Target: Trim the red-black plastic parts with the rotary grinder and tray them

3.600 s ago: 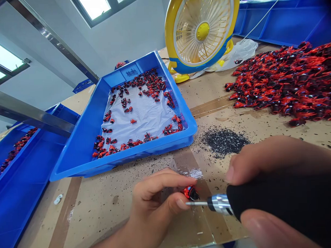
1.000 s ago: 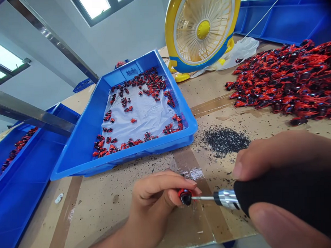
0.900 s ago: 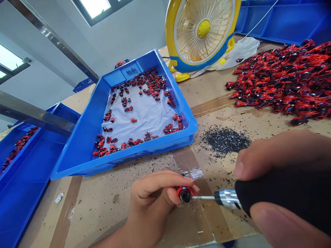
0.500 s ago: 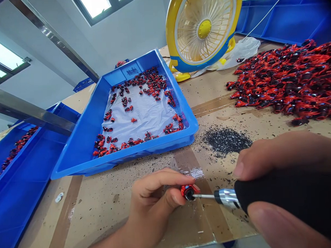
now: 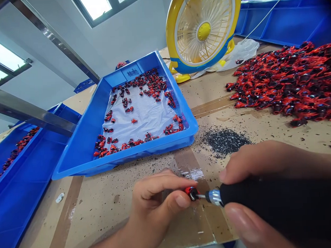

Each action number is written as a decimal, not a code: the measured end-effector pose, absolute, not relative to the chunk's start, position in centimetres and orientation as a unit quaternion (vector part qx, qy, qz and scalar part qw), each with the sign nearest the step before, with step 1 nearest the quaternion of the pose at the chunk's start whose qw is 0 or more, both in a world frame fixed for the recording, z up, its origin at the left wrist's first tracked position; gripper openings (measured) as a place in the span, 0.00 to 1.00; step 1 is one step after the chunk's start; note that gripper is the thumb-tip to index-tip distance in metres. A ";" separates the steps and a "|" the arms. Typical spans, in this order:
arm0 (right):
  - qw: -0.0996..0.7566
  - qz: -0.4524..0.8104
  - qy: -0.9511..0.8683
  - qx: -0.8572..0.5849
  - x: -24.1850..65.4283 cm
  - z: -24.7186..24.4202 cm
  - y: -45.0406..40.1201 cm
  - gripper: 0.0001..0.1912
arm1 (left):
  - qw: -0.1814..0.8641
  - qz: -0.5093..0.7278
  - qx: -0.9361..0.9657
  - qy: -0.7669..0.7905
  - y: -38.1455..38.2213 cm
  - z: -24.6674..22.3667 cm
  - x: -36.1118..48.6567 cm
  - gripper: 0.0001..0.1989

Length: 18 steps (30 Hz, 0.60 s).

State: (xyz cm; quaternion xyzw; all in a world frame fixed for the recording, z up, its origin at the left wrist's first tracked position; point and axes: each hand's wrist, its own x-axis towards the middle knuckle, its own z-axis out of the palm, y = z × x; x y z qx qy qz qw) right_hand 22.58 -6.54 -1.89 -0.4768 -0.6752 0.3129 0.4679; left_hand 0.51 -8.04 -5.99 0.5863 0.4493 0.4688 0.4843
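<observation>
Small red-and-black part (image 5: 191, 193) above the table (image 5: 111, 216), near its front edge, pinched between thumb and forefinger of the left hand (image 5: 153, 200); forearm enters from below, fingers pointing right. Right hand (image 5: 267, 162) clamped around a black-handled tool (image 5: 271, 203), held nearly level, thin tip at the part's dark opening. Dark shavings (image 5: 227, 140) beyond; blue tray (image 5: 144, 148) farther left.

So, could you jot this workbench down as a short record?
Left hand: pinching a small red-and-black piece
Right hand: gripping a black-handled tool, its metal bit at the piece's dark end
Blue tray: white-lined, holding similar pieces
Right side: heap of similar pieces
Beyond right hand: black specks
Farther back: yellow-and-blue fan
</observation>
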 end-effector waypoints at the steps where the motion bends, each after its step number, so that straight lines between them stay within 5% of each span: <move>1: 0.466 0.317 -0.671 -0.481 22.5 -1.8 -6.7 0.03 | 0.488 0.465 0.587 0.448 -8.0 -5.9 0.5 0.09; 18: 0.529 0.245 -0.693 -0.423 23.2 -3.1 -4.2 0.04 | 0.449 0.440 0.576 0.522 -7.4 -6.5 0.3 0.19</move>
